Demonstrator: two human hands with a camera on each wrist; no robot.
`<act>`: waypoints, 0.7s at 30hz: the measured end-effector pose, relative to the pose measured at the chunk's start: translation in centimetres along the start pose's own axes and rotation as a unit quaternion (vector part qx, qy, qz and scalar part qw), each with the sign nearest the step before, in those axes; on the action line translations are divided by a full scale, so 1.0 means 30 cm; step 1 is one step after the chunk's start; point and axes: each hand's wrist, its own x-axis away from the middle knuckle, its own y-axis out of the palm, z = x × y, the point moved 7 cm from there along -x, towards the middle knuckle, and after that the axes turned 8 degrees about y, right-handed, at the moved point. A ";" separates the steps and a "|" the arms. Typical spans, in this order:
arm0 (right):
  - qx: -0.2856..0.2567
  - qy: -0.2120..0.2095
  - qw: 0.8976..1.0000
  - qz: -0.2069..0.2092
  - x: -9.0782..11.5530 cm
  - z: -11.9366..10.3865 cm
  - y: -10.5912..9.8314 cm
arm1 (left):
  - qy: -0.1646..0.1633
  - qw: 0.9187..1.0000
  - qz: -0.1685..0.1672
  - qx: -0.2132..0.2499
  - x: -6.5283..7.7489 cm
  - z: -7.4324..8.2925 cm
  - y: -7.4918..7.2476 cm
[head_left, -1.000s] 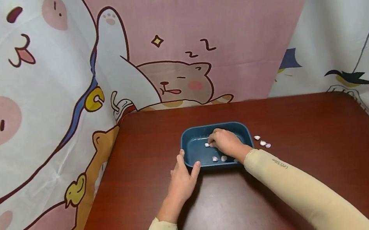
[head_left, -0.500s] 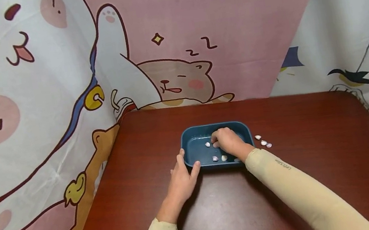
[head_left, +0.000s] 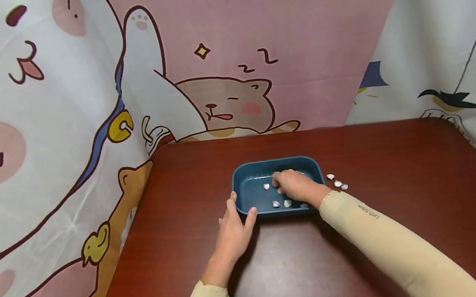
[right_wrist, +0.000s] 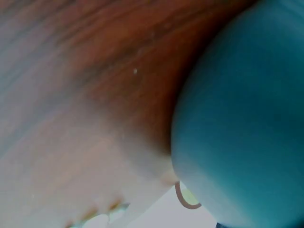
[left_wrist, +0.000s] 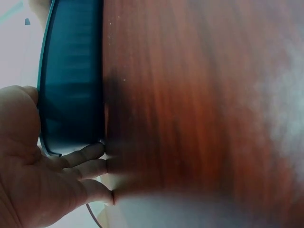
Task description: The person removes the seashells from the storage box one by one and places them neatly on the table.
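Observation:
A dark blue rectangular tray (head_left: pixel 245 203) sits on the table. My left hand (head_left: pixel 233 233) rests against its near left corner with fingers extended; in the left wrist view, the fingers (left_wrist: pixel 90 168) reach past the tray's end. Inside the tray, my right hand (head_left: pixel 298 185) reaches down with bent fingers, and its fingertips and anything between them are hidden. Just left of those fingers lies a small pale seashell (head_left: pixel 266 186). Two more, a purplish shell (head_left: pixel 276 204) and a whitish shell (head_left: pixel 288 203), lie near the front wall. The right wrist view shows only the tray's outer wall (right_wrist: pixel 237 133).
Right of the tray, a few small shells (head_left: pixel 337 183) lie on the reddish-brown table (head_left: pixel 404 160). A cloth with cartoon animals (head_left: pixel 231 103) hangs behind and to the left of the table.
My right hand has drawn slightly rightward, away from the pale seashell its fingertips were at one second ago; that shell stays on the tray floor. My left hand has stayed put.

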 end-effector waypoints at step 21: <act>0.035 -0.028 0.996 0.074 0.061 0.007 -0.027 | 0.003 1.000 -0.002 0.014 0.010 0.004 -0.005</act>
